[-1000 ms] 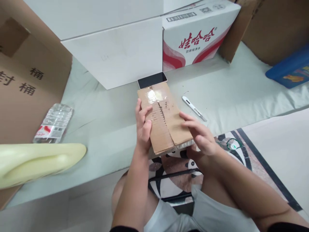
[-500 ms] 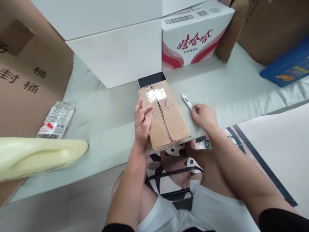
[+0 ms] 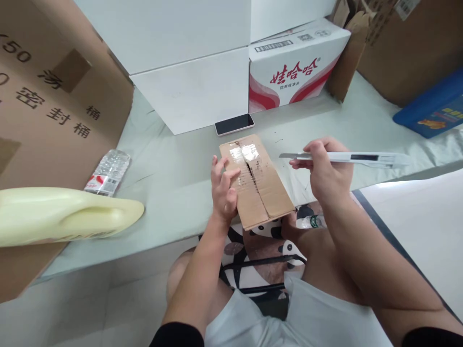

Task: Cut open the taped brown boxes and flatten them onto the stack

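Note:
A small brown cardboard box (image 3: 258, 185) lies on the pale green surface, its top flaps taped with clear tape at the far end. My left hand (image 3: 223, 190) grips the box's left side, fingers curled over the top. My right hand (image 3: 325, 171) is raised to the right of the box and closed around a white utility knife (image 3: 358, 157), whose blade tip points left toward the box. A phone (image 3: 234, 124) lies flat just beyond the box.
Large white boxes (image 3: 191, 91) and a red-and-white printed carton (image 3: 292, 67) stand behind. A big brown carton (image 3: 54, 111) rises at left, with a crushed water bottle (image 3: 107, 171) and a cream plastic object (image 3: 68, 219) near it. A blue package (image 3: 430, 113) lies at right.
My right hand left the box, reached the knife on the surface and has lifted it, blade toward the box. My left hand stays on the box.

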The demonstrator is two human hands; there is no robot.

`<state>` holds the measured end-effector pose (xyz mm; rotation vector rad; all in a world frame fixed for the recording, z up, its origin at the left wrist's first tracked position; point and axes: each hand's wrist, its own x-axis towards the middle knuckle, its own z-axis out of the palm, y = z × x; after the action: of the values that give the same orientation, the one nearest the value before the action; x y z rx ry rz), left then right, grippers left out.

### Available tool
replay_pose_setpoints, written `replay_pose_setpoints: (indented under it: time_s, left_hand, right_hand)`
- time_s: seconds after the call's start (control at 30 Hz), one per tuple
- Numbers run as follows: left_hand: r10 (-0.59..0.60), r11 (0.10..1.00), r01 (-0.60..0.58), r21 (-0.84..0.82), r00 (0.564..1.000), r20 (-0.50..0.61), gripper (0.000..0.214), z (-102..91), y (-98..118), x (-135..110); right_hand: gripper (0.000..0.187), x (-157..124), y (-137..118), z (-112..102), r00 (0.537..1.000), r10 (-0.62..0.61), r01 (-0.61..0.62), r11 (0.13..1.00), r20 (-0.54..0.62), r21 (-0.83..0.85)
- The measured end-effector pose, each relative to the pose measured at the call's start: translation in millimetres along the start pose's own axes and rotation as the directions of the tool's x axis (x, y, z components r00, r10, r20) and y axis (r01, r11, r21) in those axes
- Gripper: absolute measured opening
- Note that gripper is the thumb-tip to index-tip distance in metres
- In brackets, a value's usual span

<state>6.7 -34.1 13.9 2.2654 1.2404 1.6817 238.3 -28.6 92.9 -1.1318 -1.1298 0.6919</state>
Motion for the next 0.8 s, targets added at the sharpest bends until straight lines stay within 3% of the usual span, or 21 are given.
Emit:
replay_pose_setpoints:
  time_s: [0.13,0.27,0.33,0.4,0.53,0.8]
  left_hand:
    - [0.049,0.999,-0.049,-0.023,0.999,-0.008,0.043,2.6,12.8,7.3]
    - [0.093,0.995,-0.094,-0.033,0.995,-0.035,0.046,1.9,14.4,15.0]
    - [0.099,0.994,-0.100,-0.034,0.994,-0.039,0.048,0.3,12.3,15.8]
    - [0.087,0.996,-0.087,-0.024,0.996,-0.025,0.052,-1.5,10.5,14.4]
    - [0.069,0.998,-0.069,0.010,0.998,-0.001,0.059,-3.0,9.9,10.1]
    - [0.049,0.998,-0.051,-0.031,0.997,-0.064,0.054,5.0,10.1,7.8]
  right_hand:
    - [0.045,3.1,-27.7,19.6,0.974,-0.083,0.123,0.976,0.212,-0.179]
    - [0.029,4.2,-34.6,39.7,0.892,0.003,0.151,0.940,0.452,-0.305]
    - [0.027,6.2,-33.8,47.1,0.853,0.059,0.169,0.909,0.518,-0.382]
    - [0.029,8.0,-33.2,51.8,0.840,0.099,0.196,0.862,0.534,-0.468]
    - [0.032,7.4,-33.8,53.4,0.860,0.104,0.241,0.780,0.499,-0.577]
    - [0.035,5.1,-34.1,53.5,0.853,0.011,0.355,0.720,0.521,-0.596]
